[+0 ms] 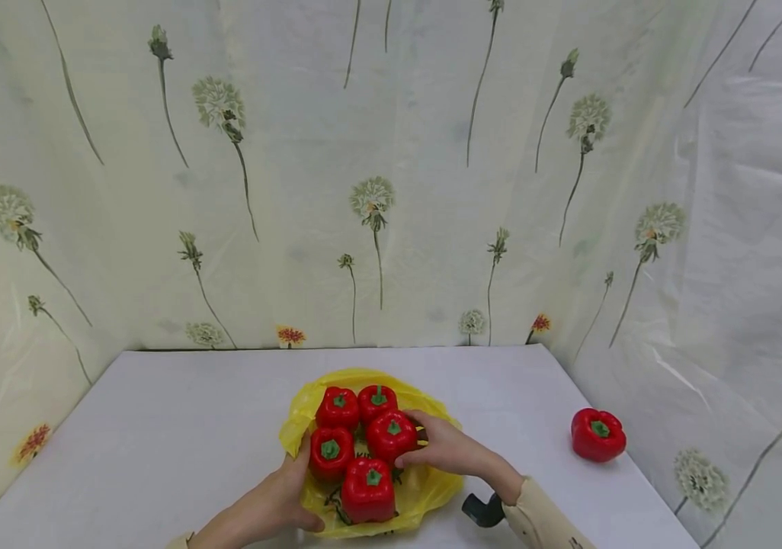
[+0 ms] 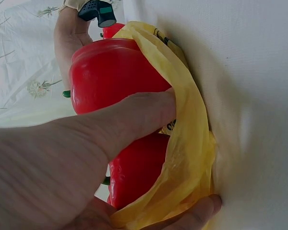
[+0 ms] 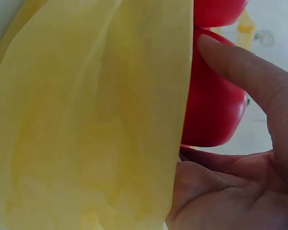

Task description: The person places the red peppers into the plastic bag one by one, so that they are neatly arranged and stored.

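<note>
A yellow plastic bag [image 1: 432, 496] lies spread on the table, its rim around several red bell peppers with green stems. At its left side my left hand [image 1: 284, 492] grips the bag's edge; in the left wrist view the thumb [image 2: 151, 108] goes inside the rim, while other fingers [image 2: 199, 213] stay outside. My right hand [image 1: 447, 444] holds the right-hand bell pepper [image 1: 391, 436], its thumb pressed on the red side in the right wrist view. Beside that hand, the raised bag wall [image 3: 96, 115] hides part of the pepper. The nearest bell pepper [image 1: 368, 492] stands stem up.
Another red bell pepper [image 1: 598, 435] sits apart near the table's right edge. A white-covered table [image 1: 178, 435] carries everything, with flower-printed sheeting [image 1: 418, 191] behind and at both sides. A dark camera [image 1: 483, 509] shows at the right wrist.
</note>
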`<state>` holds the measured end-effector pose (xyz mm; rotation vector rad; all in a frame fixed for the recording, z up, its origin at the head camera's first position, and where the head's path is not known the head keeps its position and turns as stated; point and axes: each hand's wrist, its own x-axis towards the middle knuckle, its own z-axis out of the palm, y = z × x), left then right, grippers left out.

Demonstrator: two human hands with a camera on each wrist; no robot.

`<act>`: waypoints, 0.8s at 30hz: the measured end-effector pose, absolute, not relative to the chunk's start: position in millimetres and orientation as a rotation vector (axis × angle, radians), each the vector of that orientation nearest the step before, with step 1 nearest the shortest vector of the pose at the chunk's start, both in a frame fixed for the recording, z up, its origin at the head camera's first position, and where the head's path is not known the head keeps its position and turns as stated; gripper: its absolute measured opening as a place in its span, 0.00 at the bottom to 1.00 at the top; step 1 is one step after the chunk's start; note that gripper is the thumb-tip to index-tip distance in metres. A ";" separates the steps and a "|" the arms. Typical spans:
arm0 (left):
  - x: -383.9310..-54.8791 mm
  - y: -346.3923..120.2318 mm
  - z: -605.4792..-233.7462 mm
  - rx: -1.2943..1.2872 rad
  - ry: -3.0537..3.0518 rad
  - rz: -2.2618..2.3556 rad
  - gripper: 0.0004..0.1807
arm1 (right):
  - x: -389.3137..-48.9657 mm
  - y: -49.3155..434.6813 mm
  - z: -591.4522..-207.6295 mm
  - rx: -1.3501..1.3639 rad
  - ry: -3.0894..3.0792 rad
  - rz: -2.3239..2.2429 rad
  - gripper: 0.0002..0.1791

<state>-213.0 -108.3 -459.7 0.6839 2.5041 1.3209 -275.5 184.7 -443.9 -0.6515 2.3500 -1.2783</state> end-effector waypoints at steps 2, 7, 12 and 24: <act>-213.0 -107.8 -459.8 0.689 2.509 1.325 0.80 | -275.9 184.7 -444.3 -0.668 2.341 -1.281 0.40; -212.9 -107.1 -459.8 0.687 2.505 1.344 0.80 | -276.9 182.9 -448.4 -0.691 2.340 -1.270 0.37; -212.6 -106.8 -459.4 0.675 2.512 1.338 0.80 | -277.1 178.5 -454.9 -0.699 2.341 -1.265 0.33; -214.0 -106.9 -460.1 0.668 2.505 1.339 0.80 | -274.4 174.4 -455.9 -0.709 2.389 -1.239 0.29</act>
